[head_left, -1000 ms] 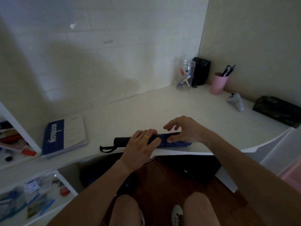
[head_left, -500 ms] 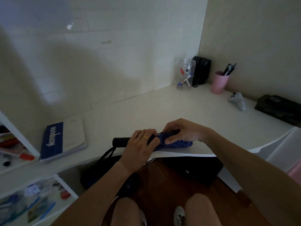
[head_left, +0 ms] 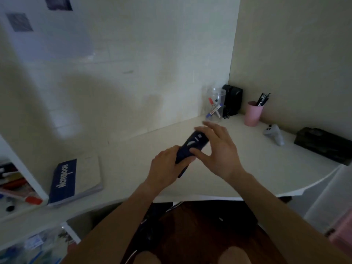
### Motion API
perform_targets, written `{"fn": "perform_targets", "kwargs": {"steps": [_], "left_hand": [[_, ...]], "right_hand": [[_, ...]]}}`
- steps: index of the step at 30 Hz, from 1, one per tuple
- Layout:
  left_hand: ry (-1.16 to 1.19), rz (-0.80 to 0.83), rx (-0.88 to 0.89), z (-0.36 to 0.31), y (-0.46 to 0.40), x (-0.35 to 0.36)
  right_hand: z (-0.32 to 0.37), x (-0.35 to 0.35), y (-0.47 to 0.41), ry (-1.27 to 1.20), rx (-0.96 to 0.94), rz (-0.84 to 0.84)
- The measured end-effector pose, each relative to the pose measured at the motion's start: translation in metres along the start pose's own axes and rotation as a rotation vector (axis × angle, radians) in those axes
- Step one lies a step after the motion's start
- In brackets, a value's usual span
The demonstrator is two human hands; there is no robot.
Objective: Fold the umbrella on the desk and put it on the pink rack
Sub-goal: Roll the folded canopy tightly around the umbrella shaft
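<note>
The folded dark blue umbrella (head_left: 192,147) is lifted above the white desk (head_left: 257,168), pointing away from me and to the right. My left hand (head_left: 167,166) grips its near end, fingers wrapped round it. My right hand (head_left: 219,149) is at the far end with the fingers spread; its thumb touches the side of the umbrella. A pink edge, possibly the pink rack (head_left: 342,231), shows at the lower right border, mostly out of view.
On the desk lie a blue notebook (head_left: 74,180) at the left, a clear jar of markers (head_left: 215,105), a black box (head_left: 232,100), a pink pen cup (head_left: 253,113), a white controller (head_left: 274,134) and a black case (head_left: 323,145). White shelves with clutter (head_left: 17,185) stand at the left.
The umbrella has been raised off the desk edge and turned from lying sideways to pointing away from me. My right hand has loosened its hold and spread its fingers. The view has tilted upward.
</note>
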State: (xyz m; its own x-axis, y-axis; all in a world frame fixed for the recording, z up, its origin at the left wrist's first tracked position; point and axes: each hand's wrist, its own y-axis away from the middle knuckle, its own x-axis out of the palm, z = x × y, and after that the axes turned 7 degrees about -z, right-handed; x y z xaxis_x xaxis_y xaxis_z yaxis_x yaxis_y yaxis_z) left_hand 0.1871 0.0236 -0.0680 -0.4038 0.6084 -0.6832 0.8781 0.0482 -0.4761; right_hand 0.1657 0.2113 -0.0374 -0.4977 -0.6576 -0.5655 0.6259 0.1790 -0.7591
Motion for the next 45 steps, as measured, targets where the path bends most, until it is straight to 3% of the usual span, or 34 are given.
{"fn": "perform_targets", "kwargs": {"steps": [2, 4, 6, 8, 10, 13, 16, 19, 21, 25, 27, 29, 32, 34, 36, 39, 41, 45], "left_hand": [[0.273, -0.116, -0.208, -0.016, -0.006, -0.006], [0.563, -0.182, -0.376, -0.035, -0.011, -0.016], [0.786, -0.177, -0.467, -0.053, -0.014, -0.025], [0.948, -0.136, -0.516, -0.067, -0.010, -0.030], [1.029, -0.120, -0.544, -0.077, -0.007, -0.041], [1.149, -0.108, -0.537, -0.083, -0.012, -0.071], [1.556, 0.015, -0.497, -0.088, -0.014, -0.099], [1.611, 0.072, -0.432, -0.093, -0.010, -0.106], [1.571, 0.009, -0.441, -0.098, -0.010, -0.106], [1.515, -0.276, -0.524, -0.106, -0.016, -0.110], [1.515, -0.287, -0.529, -0.107, -0.016, -0.115], [1.532, -0.203, -0.475, -0.108, -0.010, -0.118], [1.564, 0.014, -0.375, -0.108, 0.007, -0.116], [1.563, 0.116, -0.375, -0.108, 0.016, -0.106], [1.527, 0.085, -0.421, -0.111, 0.017, -0.099], [1.443, -0.161, -0.495, -0.114, 0.010, -0.092], [1.468, -0.225, -0.512, -0.114, 0.007, -0.090], [1.592, -0.081, -0.480, -0.112, 0.015, -0.088]], "right_hand": [[0.023, -0.003, 0.018, -0.135, 0.154, -0.195], [0.046, 0.002, 0.038, -0.303, 0.249, -0.132], [0.063, 0.009, 0.053, -0.291, 0.235, -0.038], [0.067, 0.013, 0.057, -0.197, 0.198, -0.068], [0.067, 0.004, 0.054, -0.268, 0.219, -0.105], [0.071, -0.026, 0.054, -0.762, 0.326, 0.064], [0.080, -0.056, 0.057, -1.299, 0.595, 0.348], [0.085, -0.071, 0.059, -1.511, 0.712, 0.467], [0.090, -0.074, 0.060, -1.427, 0.667, 0.443], [0.097, -0.071, 0.073, -0.715, 0.408, 0.251], [0.095, -0.067, 0.081, -0.541, 0.294, 0.162], [0.097, -0.070, 0.079, -0.664, 0.327, 0.146], [0.101, -0.080, 0.068, -1.116, 0.519, 0.266], [0.102, -0.083, 0.063, -1.243, 0.582, 0.324], [0.105, -0.082, 0.060, -1.186, 0.585, 0.302], [0.107, -0.076, 0.064, -0.920, 0.558, 0.123], [0.107, -0.073, 0.068, -0.853, 0.528, 0.060], [0.106, -0.076, 0.066, -1.024, 0.720, 0.094]]}}
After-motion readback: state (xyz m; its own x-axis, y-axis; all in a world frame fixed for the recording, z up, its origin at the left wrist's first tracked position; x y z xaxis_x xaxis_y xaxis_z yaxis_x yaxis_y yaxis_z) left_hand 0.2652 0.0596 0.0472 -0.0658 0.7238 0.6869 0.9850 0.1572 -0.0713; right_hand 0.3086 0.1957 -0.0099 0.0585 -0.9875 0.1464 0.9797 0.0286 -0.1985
